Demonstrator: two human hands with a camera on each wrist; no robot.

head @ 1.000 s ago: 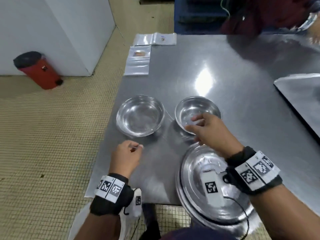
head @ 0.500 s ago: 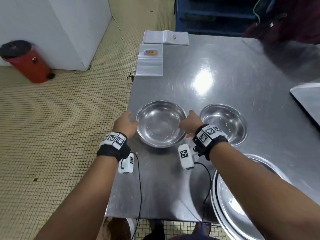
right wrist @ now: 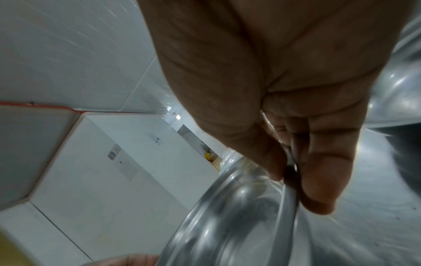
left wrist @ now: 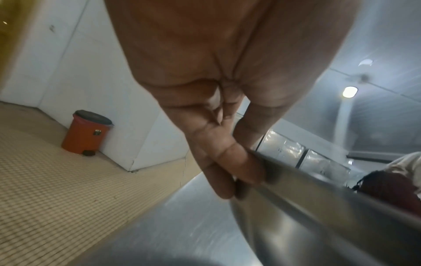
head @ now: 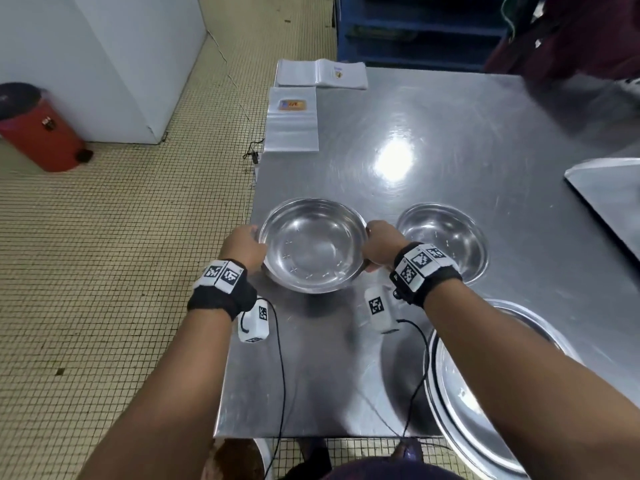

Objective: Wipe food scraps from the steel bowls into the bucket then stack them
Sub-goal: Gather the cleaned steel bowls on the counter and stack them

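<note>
Two hands grip one bowl [head: 313, 245] by its rim: left hand [head: 244, 245] on its left edge, right hand [head: 381, 247] on its right. Second bowl [head: 445, 239] sits right of it on the table [head: 450, 133].

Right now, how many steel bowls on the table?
3. One bowl gripped at its rim by the left hand and right hand; a smaller bowl to its right; a large basin at the near right edge, partly cut off.
</note>
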